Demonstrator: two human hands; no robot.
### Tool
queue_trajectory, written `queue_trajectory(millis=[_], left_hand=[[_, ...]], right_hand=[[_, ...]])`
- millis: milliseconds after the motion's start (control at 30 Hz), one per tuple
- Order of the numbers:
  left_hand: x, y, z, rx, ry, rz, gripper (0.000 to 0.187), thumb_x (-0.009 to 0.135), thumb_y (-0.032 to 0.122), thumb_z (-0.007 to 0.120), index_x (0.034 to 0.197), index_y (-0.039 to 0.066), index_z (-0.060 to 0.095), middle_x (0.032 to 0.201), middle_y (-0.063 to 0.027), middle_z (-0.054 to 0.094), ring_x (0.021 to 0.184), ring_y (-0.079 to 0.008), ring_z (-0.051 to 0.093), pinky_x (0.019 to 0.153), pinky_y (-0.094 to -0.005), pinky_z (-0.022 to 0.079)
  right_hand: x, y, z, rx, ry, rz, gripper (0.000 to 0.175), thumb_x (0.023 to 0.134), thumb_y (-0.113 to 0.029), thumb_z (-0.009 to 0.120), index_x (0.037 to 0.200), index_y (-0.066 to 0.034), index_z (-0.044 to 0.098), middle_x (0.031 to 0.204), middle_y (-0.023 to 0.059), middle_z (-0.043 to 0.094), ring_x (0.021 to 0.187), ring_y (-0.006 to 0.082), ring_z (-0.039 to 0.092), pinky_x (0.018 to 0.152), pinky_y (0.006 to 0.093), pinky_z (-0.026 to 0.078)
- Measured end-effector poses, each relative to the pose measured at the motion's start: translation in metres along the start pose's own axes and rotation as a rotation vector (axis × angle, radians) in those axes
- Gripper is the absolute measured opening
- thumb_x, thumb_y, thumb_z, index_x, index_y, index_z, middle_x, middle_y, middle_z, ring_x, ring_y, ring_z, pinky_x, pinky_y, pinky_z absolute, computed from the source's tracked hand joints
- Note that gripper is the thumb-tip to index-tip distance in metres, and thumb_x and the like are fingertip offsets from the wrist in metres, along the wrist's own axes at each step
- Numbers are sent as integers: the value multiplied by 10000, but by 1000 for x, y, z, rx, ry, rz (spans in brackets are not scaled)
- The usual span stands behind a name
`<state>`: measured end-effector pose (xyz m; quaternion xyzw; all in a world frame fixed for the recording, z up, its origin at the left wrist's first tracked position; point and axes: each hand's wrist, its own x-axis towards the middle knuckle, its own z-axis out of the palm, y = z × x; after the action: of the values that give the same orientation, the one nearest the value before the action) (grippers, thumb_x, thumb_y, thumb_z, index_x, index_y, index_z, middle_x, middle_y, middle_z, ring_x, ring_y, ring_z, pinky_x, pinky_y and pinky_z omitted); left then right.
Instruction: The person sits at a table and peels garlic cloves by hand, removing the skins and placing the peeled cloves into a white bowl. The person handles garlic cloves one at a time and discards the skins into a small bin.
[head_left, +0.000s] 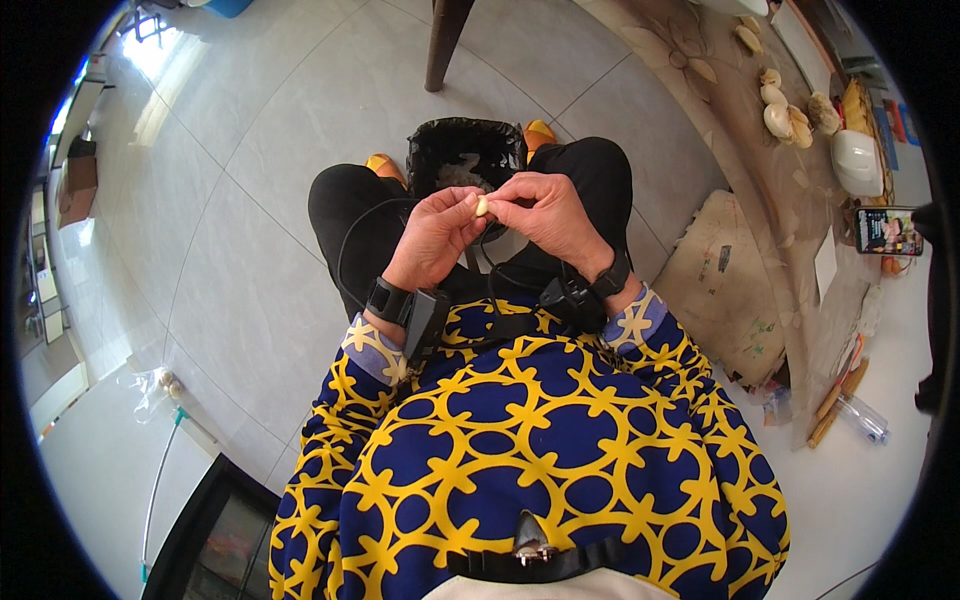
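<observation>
A small pale-yellow garlic clove (481, 205) is held above my lap. My left hand (439, 234) grips it from the left between thumb and fingers. From the other side, the thumb and forefinger of my right hand (546, 211) pinch it too. Just beyond both hands, between my feet, a bin lined with a black plastic bag (427, 146) holds pale scraps (461, 172). Part of the bin is hidden behind my hands. Each wrist carries a black strapped device (427, 322), and a black cable (341, 251) loops beside my left knee.
On the right, a table with a patterned cover (720, 97) bears garlic bulbs (784, 120), a propped phone (889, 231) and a white rounded object (857, 163). A flattened cardboard piece (720, 292) leans below it. A wooden leg (447, 45) stands ahead on the tiled floor.
</observation>
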<state>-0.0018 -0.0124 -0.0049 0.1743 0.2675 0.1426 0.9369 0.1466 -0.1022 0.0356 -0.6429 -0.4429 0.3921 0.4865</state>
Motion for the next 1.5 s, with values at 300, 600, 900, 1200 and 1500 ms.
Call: queue_trajectory(millis=[300,600,900,1200,1500], left_hand=[[0,-1,0,44,-28,1,160,895,90,540,996,-33,560,919,-87,601,822,-132,602,736,-198,515],[-1,0,2,27,-24,-13,163,896,93,540,1006,-26,554,927,-77,593,828,-124,597,750,-196,511],[-1,-1,2,25,-19,0,162,898,100,539,999,-26,557,918,-76,592,822,-122,596,746,-198,512],[-1,-2,0,83,-31,-16,163,902,105,533,991,-28,564,916,-83,603,817,-124,603,745,-201,511],[-3,-2,5,91,-35,-27,169,906,104,522,1004,-31,550,927,-70,587,809,-108,589,732,-187,504]], right_hand=[[-1,2,-1,81,-24,47,82,784,-71,635,806,-4,679,708,26,642,616,68,575,557,187,460],[-4,-1,2,150,20,109,97,805,-64,608,834,9,665,744,42,658,647,70,596,593,190,486],[-5,-3,2,47,18,55,91,790,-92,647,821,-8,666,722,34,647,647,71,593,589,190,480],[-4,1,-2,87,-32,78,84,782,-91,661,778,-8,670,698,19,640,625,58,570,563,185,460],[-5,-1,-3,197,-21,173,87,808,-82,623,808,-3,661,710,13,640,626,51,576,570,171,469]])
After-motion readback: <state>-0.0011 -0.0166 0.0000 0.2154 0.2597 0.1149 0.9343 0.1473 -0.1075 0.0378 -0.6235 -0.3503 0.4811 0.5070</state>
